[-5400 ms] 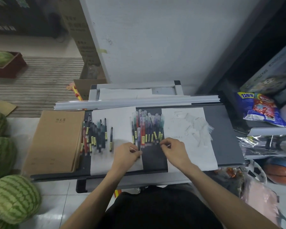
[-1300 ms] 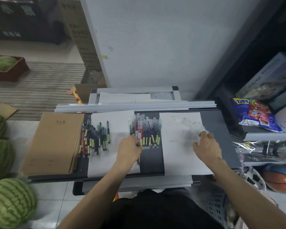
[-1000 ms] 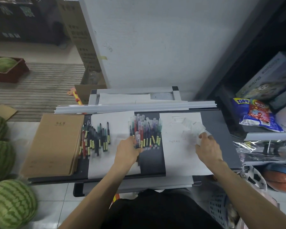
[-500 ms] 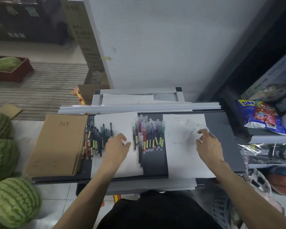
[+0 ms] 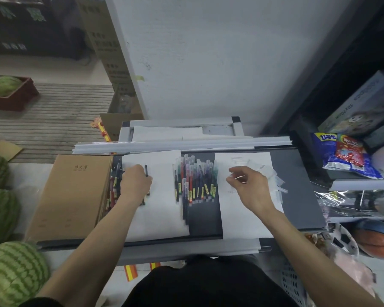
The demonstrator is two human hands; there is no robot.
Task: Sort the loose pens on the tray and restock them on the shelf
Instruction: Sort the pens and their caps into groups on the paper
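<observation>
The left hand point(image 5: 135, 185) has left the coloured pens point(image 5: 194, 182) in mid-frame and now sits over the dark pens point(image 5: 114, 185) at centre left, beside the brown notebooks point(image 5: 73, 196). A black pen point(image 5: 146, 171) lies along its right edge. The fingers curl down, but I cannot tell whether that grip clamps the pen or has let it go. Either way one more pen joins the dark group, so sorting goes on and nothing is shelved yet. The right hand point(image 5: 251, 187) has lifted off the clear caps point(image 5: 274, 181) on the right of the tray point(image 5: 297, 185), thumb and forefinger pinched on one of them. The coloured pens lie between both hands, touched by neither.
</observation>
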